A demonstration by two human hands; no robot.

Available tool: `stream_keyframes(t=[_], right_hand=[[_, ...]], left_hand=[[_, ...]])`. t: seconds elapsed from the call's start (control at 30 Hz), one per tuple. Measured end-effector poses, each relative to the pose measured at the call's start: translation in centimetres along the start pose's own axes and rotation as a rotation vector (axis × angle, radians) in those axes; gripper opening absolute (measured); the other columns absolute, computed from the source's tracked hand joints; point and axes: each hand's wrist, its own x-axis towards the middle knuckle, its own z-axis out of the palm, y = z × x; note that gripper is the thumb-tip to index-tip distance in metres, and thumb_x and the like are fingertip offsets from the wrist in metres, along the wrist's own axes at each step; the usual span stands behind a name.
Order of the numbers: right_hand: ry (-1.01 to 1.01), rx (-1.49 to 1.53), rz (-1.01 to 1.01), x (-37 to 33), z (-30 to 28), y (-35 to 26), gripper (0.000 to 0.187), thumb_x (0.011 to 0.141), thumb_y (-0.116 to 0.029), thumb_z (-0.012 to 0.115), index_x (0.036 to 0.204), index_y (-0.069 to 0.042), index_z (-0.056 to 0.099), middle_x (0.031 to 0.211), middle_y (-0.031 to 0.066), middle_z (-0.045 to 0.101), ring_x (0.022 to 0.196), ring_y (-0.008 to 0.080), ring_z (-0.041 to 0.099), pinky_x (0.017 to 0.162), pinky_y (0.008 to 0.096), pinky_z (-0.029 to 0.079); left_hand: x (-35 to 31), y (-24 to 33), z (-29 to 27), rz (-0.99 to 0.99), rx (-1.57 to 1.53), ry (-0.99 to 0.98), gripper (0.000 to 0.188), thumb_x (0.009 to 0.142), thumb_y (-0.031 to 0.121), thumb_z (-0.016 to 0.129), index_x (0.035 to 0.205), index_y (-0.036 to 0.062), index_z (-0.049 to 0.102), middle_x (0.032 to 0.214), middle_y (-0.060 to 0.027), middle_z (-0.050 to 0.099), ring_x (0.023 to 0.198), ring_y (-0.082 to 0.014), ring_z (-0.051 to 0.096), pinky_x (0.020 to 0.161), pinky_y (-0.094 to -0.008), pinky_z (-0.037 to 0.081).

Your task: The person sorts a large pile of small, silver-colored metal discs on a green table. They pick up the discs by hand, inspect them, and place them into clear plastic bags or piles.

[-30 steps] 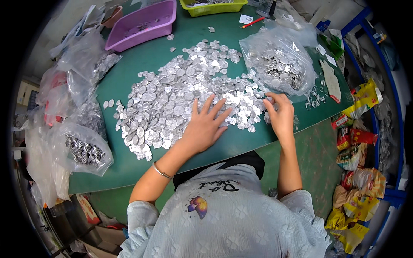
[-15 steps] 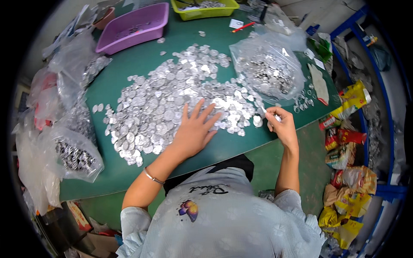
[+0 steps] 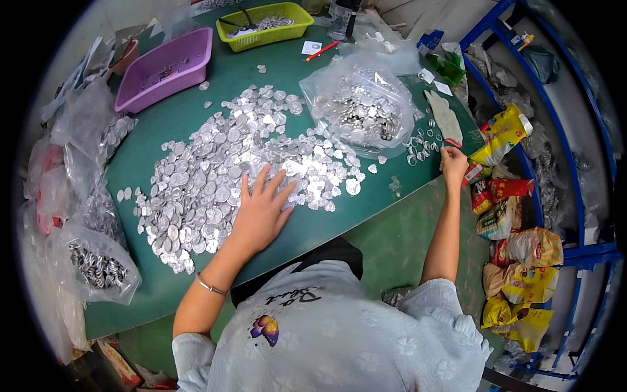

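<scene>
A broad pile of small silver metal pieces [image 3: 196,189], many of them round and flat, is spread over the green table [image 3: 339,219]. My left hand [image 3: 260,212] lies on the pile's near side, palm down with fingers spread. Past the table's right edge, beside a white glove [image 3: 445,117], my right hand [image 3: 453,164] is raised with its fingers closed. Whatever is in those fingers is hidden. Near it on the table lie several small metal rings [image 3: 423,145]. A clear plastic bag full of silver pieces [image 3: 366,111] rests between the pile and the rings.
A purple basin [image 3: 163,70] and a yellow-green basin [image 3: 266,27] stand at the back, near a red pen [image 3: 322,51]. Filled plastic bags [image 3: 98,264] line the left edge. On the right are a blue rack [image 3: 516,104] and colourful packets [image 3: 522,255].
My right hand has moved right, from the pile's right end to beyond the table edge by the glove. My left hand stays spread on the pile. The whole view has shifted.
</scene>
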Motion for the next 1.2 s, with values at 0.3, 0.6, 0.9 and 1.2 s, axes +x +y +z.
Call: stream_keyframes(t=[0.3,0.6,0.9,1.2], right_hand=[[0.008,-0.083,-0.023,3.1,-0.3,2.1,0.013,0.082,-0.011,0.067,0.083,0.003,0.066,0.056,0.0025,0.056,0.04,0.0089,0.05,0.036,0.0249,0.037],[-0.949,0.513,0.039,-6.2,0.6,-13.1,0.021,0.09,-0.011,0.056,0.1,0.006,0.063,0.061,-0.0005,0.049,0.042,0.0051,0.039,0.038,0.0203,0.028],[-0.246,-0.455,-0.783,-6.1,11.6,-19.0,0.033,0.078,0.001,0.051,0.111,0.003,0.057,0.108,0.0267,0.057,0.093,0.0434,0.057,0.08,0.0455,0.047],[-0.202,-0.584,-0.963,-8.6,12.3,-17.7,0.041,0.082,-0.007,0.058,0.122,0.0,0.051,0.132,0.0207,0.045,0.123,0.0404,0.041,0.098,0.0472,0.037]], left_hand=[[-0.1,0.1,0.0,-0.014,-0.003,-0.005,0.048,0.085,0.023,0.06,0.131,0.0146,0.048,0.14,-0.0097,0.038,0.135,-0.0354,0.024,0.107,-0.0608,0.018],[-0.3,0.1,-0.1,-0.002,-0.008,0.009,0.047,0.086,0.024,0.059,0.131,0.0147,0.048,0.14,-0.01,0.039,0.135,-0.0354,0.025,0.106,-0.0602,0.019],[-0.3,-0.2,-0.1,0.015,-0.012,0.031,0.047,0.087,0.026,0.059,0.131,0.0157,0.048,0.14,-0.009,0.039,0.135,-0.0348,0.026,0.106,-0.0605,0.019],[-0.7,-0.9,0.7,0.025,-0.056,0.058,0.048,0.088,0.027,0.057,0.133,0.0156,0.046,0.141,-0.0111,0.038,0.136,-0.0343,0.025,0.106,-0.0606,0.019]])
